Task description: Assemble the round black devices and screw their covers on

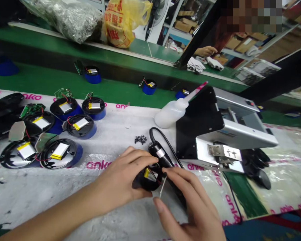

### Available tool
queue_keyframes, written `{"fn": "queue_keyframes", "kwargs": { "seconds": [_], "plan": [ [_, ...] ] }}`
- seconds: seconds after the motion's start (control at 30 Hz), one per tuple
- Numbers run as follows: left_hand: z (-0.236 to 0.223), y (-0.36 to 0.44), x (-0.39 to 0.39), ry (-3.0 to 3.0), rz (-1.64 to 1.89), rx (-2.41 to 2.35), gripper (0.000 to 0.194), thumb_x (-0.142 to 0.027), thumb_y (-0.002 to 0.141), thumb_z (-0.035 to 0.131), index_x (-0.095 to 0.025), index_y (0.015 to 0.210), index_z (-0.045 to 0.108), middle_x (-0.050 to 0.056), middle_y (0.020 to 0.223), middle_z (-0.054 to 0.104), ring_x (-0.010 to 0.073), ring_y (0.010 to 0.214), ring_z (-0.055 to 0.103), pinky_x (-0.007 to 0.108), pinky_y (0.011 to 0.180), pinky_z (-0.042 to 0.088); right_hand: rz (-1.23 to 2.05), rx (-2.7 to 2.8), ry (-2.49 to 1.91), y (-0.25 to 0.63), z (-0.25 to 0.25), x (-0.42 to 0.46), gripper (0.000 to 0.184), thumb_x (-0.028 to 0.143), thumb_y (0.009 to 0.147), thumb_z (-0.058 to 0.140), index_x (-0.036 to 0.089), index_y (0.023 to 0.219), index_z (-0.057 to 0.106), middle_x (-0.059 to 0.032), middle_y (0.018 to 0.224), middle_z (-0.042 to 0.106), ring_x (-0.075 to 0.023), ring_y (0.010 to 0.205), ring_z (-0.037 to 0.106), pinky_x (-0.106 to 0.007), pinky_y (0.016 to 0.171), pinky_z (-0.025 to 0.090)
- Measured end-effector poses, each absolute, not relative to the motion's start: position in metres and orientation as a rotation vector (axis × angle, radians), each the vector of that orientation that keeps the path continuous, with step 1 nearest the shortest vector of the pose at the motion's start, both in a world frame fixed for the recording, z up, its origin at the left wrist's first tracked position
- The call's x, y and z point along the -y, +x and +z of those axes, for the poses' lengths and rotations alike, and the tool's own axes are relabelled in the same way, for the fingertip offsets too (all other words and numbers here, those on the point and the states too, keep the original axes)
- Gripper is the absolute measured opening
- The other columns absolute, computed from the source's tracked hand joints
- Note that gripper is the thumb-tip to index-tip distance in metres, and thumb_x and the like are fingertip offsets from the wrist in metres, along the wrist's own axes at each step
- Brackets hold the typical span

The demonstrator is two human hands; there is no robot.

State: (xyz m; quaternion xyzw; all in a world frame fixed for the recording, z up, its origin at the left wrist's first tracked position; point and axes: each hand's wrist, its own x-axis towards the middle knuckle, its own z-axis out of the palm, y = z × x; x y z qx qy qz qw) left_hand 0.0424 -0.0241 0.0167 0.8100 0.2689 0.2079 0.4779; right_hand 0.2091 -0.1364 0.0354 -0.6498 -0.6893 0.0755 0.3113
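My left hand (117,179) is wrapped round a round black housing (148,184), holding it just above the table. Inside the housing lies a small silver battery (153,174) with yellow tape and thin wires. Between thumb and fingertips, my right hand (194,204) holds a thin circuit board (163,187) by its edges. The board is seen nearly edge-on, beside the housing's right side. Behind both hands a black corded electric screwdriver (163,154) lies on the table, partly covered by my right hand. A little pile of black screws (140,139) sits beyond my left hand.
Several blue-and-black housings (81,126) with batteries and boards stand at left. A white squeeze bottle (169,113) leans near a silver-and-black machine (230,130) at right. More housings sit on the green belt (120,85). Across it, a co-worker's hand (206,51) shows.
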Motion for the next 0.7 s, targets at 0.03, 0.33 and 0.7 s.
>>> {"fn": "queue_keyframes", "kwargs": {
  "seconds": [0.03,0.33,0.7],
  "plan": [
    [0.016,0.042,0.027,1.945,0.498,-0.735,0.056,-0.018,0.075,0.079,-0.021,0.127,0.060,0.008,0.130,0.062,0.0276,0.117,0.058,0.044,0.102,0.049,0.213,1.803,-1.732,0.207,0.032,0.139,0.037,0.025,0.089,0.061,0.020,0.125,0.055,-0.0092,0.119,0.057,-0.0180,0.107,0.064,-0.027,0.091,0.057],
    [0.022,0.036,0.023,0.864,0.220,-0.698,0.051,-0.036,0.088,0.057,-0.024,0.137,0.047,0.005,0.087,0.072,0.0198,0.065,0.074,0.028,0.055,0.060,0.266,1.717,-1.722,0.203,0.018,0.146,0.040,0.023,0.089,0.062,0.020,0.128,0.052,-0.0081,0.117,0.061,-0.0154,0.104,0.065,-0.022,0.090,0.057],
    [0.027,0.053,0.039,1.309,0.332,-1.016,0.020,-0.036,0.089,0.059,-0.023,0.105,0.062,0.000,0.091,0.066,0.0036,0.038,0.053,0.015,0.037,0.046,0.204,1.790,-1.694,0.205,0.024,0.143,0.041,0.024,0.094,0.058,0.020,0.134,0.054,-0.0099,0.124,0.054,-0.0148,0.111,0.064,-0.019,0.094,0.055]
  ]
}}
